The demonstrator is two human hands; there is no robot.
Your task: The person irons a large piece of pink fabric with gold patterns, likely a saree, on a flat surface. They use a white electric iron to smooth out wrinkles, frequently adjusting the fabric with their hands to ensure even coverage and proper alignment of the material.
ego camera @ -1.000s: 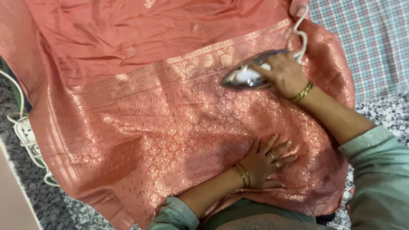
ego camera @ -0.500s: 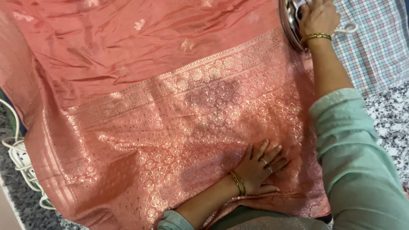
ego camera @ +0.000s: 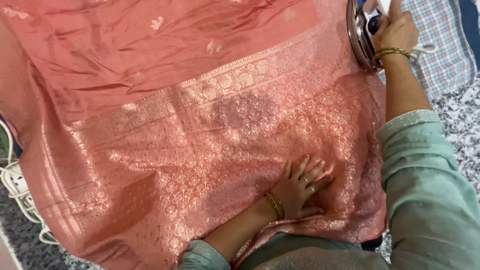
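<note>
A salmon-pink silk cloth [ego camera: 165,100] with a wide gold-patterned border is spread across the surface. My left hand [ego camera: 300,187] lies flat on the patterned border near the front edge, fingers apart, with rings and bangles on it. My right hand [ego camera: 395,32] grips the handle of a clothes iron [ego camera: 359,35] at the cloth's far right edge. The iron stands on end with its shiny soleplate facing left.
A blue-and-white checked cloth [ego camera: 445,55] lies under the pink cloth at the top right. Speckled grey stone [ego camera: 457,115] shows on the right. A white power strip with coiled cord [ego camera: 17,187] hangs at the left edge.
My right hand has lifted the iron off the patterned border, moved it to the far right and stood it on end. My left hand stays pressed on the cloth.
</note>
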